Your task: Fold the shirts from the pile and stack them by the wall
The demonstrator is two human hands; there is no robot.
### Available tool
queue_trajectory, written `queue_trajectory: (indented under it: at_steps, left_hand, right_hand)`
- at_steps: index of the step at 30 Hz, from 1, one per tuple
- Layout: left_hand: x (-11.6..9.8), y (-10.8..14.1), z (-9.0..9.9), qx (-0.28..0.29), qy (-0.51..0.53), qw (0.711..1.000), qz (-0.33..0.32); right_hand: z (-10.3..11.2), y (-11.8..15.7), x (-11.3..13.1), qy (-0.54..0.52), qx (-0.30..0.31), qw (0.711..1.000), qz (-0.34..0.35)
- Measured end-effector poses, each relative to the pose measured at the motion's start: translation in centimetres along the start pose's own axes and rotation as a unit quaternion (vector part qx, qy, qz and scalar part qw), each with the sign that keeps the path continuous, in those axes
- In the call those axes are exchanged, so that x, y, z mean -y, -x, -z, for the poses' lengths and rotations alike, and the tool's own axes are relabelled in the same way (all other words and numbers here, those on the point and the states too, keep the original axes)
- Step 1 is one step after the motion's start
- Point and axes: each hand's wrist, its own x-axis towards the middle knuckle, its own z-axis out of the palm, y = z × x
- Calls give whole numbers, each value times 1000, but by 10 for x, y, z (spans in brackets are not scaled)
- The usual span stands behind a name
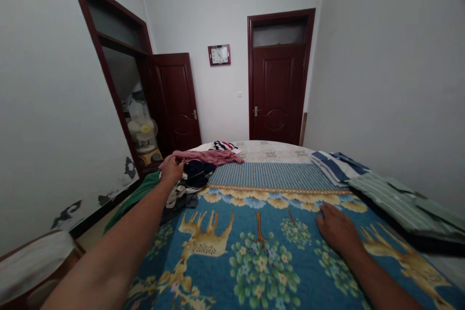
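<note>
My left hand (172, 169) reaches to the heap of clothes at the bed's left side, its fingers closed on the end of a pink garment (214, 156). Below and around that garment lie a dark navy garment (198, 174), a green one (140, 193) and some grey and beige cloth (178, 198). My right hand (337, 228) rests palm down on the blue patterned bedspread (218, 271), holding nothing, its fingers loosely bent.
Folded clothes lie along the right edge: a blue-and-white striped one (336, 164) and a green striped shirt (407, 201). A striped black, white and red cloth (223, 145) lies at the far end. A chair (39, 266) stands at lower left, and a fan (143, 128) shows through the open doorway.
</note>
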Motion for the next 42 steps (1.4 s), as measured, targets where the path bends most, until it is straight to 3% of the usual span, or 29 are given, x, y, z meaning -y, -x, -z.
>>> queue_trajectory:
  at_steps: [3,7,10,12,15,18,20,21,23,25,27,31,34,38,40,42]
  left_hand:
    - [-16,-2,3,-24,3,1000,-2]
    - [-69,9,11,-51,60,994,-72]
    - [-122,44,18,-58,123,980,-142]
    - [-155,85,22,-33,172,964,-200]
    - [-191,163,23,67,260,930,-252]
    - [-205,239,15,285,313,869,-257]
    - [-201,273,5,374,289,844,-255]
    - [-197,284,0,377,266,852,-248]
    - [-186,292,-9,320,193,899,-226]
    - [-173,289,-16,233,93,946,-205]
    - [-159,280,-19,181,-4,966,-187]
    - [-131,263,-21,179,-132,968,-114]
    - [-111,251,-21,184,-195,962,-45]
    - [-90,235,-24,228,-188,955,-3]
    - [-81,227,-26,241,-129,961,32]
    - [-72,219,-26,213,-14,972,96]
  right_hand:
    - [2,0,2,-7,1,1000,2]
    - [5,0,5,-8,3,1000,-1]
    - [9,2,6,-10,4,1000,-1]
    - [11,2,6,-17,5,1000,2]
    - [15,3,6,-25,5,1000,6]
    - [17,5,4,-35,-8,999,3]
    - [21,6,4,-49,-22,998,11]
    - [23,6,4,-60,-30,998,20]
    - [30,7,10,-90,-52,994,46]
    - [40,10,23,-125,-76,985,88]
    - [49,16,44,-158,-84,975,131]
    - [64,38,90,-197,-21,964,178]
    - [66,50,111,-196,27,960,197]
    - [62,49,114,-221,58,950,213]
    - [60,44,109,-260,45,943,202]
    - [60,38,102,-311,17,938,152]
